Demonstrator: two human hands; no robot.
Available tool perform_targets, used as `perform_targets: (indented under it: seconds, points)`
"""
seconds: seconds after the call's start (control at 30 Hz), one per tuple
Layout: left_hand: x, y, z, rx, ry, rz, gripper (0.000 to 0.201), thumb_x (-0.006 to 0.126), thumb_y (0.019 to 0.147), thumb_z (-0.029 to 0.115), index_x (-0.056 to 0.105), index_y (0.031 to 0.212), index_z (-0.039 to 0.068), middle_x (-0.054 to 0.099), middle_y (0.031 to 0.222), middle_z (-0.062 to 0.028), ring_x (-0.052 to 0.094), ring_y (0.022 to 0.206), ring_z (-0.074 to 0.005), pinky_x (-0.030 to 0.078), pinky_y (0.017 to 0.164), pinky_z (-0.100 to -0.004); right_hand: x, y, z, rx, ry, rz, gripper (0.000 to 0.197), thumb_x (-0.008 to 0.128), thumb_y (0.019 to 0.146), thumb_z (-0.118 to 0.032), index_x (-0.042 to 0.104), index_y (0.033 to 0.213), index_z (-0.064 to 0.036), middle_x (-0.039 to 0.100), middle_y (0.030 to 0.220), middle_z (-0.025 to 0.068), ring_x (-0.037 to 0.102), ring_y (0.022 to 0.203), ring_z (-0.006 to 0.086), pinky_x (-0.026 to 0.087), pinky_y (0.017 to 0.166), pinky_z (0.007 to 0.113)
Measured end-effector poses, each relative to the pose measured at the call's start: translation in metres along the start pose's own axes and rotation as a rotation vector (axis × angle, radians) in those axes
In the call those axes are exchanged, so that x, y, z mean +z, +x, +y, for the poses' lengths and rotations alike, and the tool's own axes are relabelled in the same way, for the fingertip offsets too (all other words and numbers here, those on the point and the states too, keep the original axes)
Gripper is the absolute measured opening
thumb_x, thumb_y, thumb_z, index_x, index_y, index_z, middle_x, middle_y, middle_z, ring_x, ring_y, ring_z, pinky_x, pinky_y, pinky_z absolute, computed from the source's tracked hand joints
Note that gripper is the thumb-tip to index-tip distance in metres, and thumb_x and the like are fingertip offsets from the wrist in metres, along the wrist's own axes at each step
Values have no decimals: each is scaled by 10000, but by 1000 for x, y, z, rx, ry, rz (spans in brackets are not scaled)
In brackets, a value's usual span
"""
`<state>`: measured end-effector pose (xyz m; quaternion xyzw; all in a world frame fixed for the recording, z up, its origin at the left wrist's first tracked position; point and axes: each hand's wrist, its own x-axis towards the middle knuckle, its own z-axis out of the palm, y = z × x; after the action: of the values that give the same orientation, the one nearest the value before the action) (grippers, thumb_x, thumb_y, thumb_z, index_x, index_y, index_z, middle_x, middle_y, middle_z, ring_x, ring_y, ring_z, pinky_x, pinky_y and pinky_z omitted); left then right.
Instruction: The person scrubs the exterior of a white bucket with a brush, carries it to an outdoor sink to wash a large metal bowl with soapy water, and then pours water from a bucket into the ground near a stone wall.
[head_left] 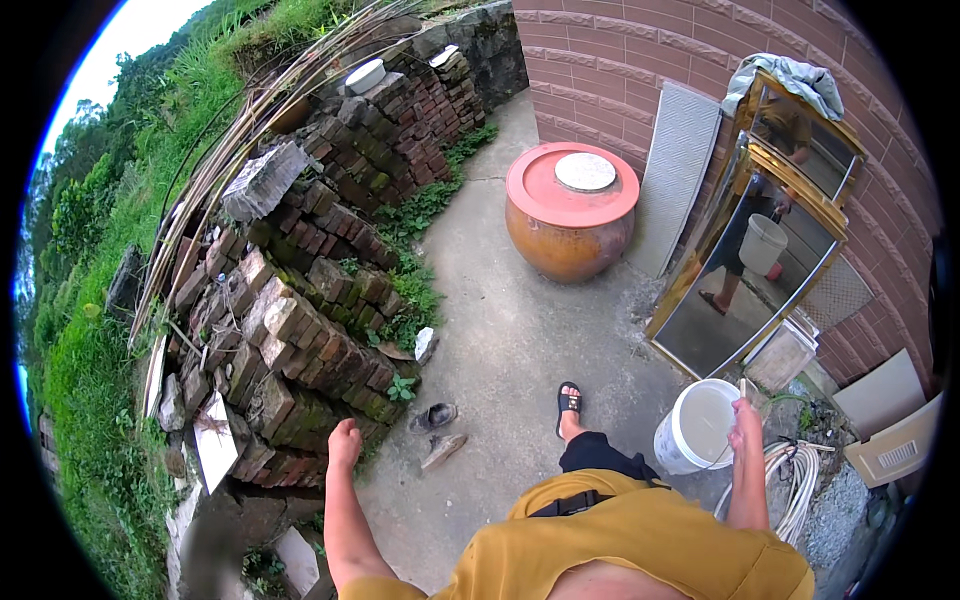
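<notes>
My right hand (744,427) is closed round the handle of a white plastic bucket (679,440), which hangs at my right side. The bucket's inside looks pale; I cannot tell how much it holds. On the other side, my left hand (344,441) is curled into a fist, with nothing showing in it, in front of the stacked bricks (316,345). Further ahead stands a round brown jar (570,248) with a pink lid (535,190), and a white disc (586,172) lies on that lid.
Two gold-framed mirrors (758,275) lean on the brick wall (610,60) at right, beside a grey panel (680,165). A coiled hose (795,485) lies near the bucket. Old shoes (440,450) rest on the concrete path (480,330). Bamboo poles (215,170) top the brick pile.
</notes>
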<state>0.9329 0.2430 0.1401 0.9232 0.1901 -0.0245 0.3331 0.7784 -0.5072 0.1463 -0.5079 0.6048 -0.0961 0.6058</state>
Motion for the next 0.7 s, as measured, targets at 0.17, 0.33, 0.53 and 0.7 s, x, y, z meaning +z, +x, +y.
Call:
perform_targets:
  seconds: [0.17,0.33,0.53,0.7]
  points:
    - [39,102,88,-17,-129,-158,323,453,755,117,536,1040,-10,589,992,-147,577,874,-225,438,776,-288,135,-60,-108,-195,-30,-247,135,519,697,-183,482,663,-59,363,514,-21,255,314,63,173,285,219]
    - [78,144,3,-200,193,-658,320,493,751,132,538,1039,2,605,826,-96,587,611,-165,474,583,-290,266,-101,-226,-372,-105,-400,119,522,698,-146,485,634,-53,337,485,-54,266,333,44,189,300,215]
    - [77,202,26,-443,195,-739,289,460,772,151,561,1020,41,615,821,-107,630,620,-214,493,488,-315,433,-118,-329,-556,-96,-507,88,530,704,-133,503,649,-70,353,475,-61,279,348,31,210,315,194]
    - [79,328,28,-522,163,-792,262,475,758,177,572,969,55,610,819,-128,611,654,-225,483,582,-330,576,-115,-395,-545,-30,-502,91,533,695,-149,508,659,-69,358,476,-59,277,359,29,200,323,193]
